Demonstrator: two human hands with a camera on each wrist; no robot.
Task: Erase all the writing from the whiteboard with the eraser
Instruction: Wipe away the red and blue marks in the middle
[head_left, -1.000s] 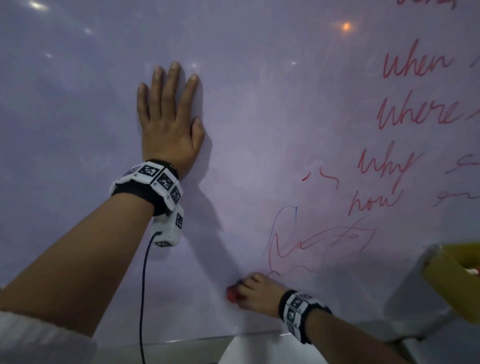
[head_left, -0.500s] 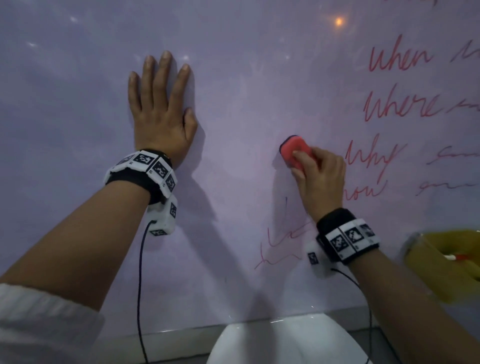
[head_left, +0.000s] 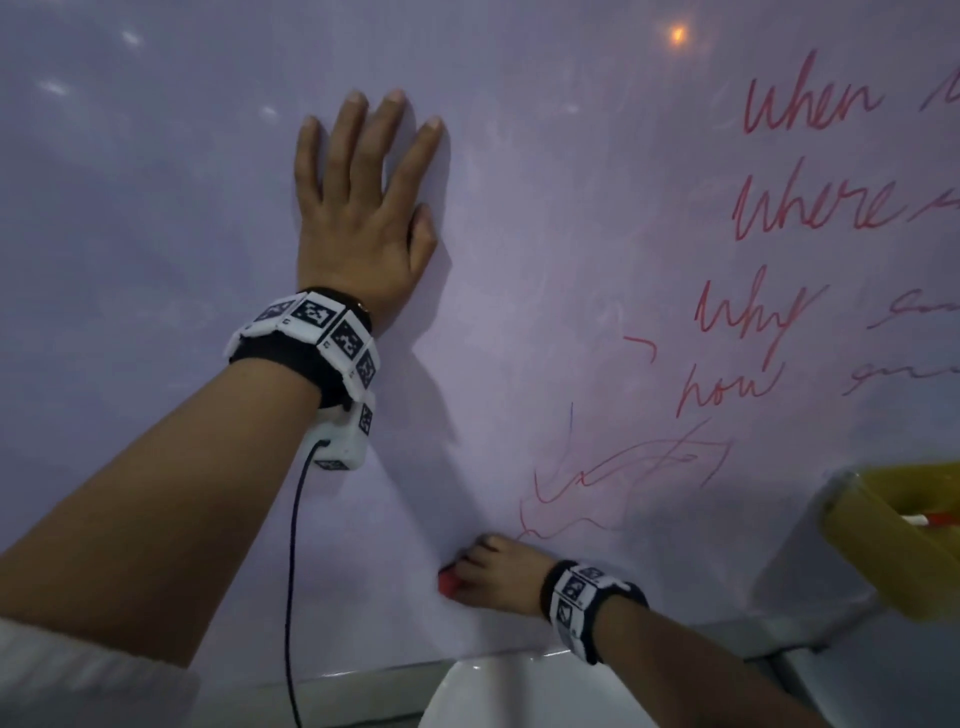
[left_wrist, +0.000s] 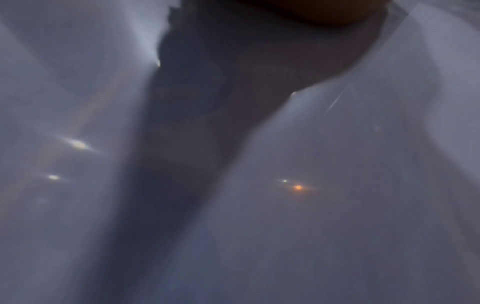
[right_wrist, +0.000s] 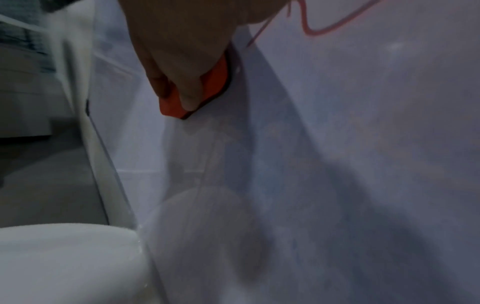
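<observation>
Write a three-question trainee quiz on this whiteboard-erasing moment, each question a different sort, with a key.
1. True or false: the left hand lies flat on the whiteboard with straight fingers.
2. Multiple choice: the right hand has its grip on
A. a marker
B. the red eraser
C. nothing
3. Fill in: the lowest red word still legible on the board is "____".

Key: 1 true; 2 B; 3 how
</observation>
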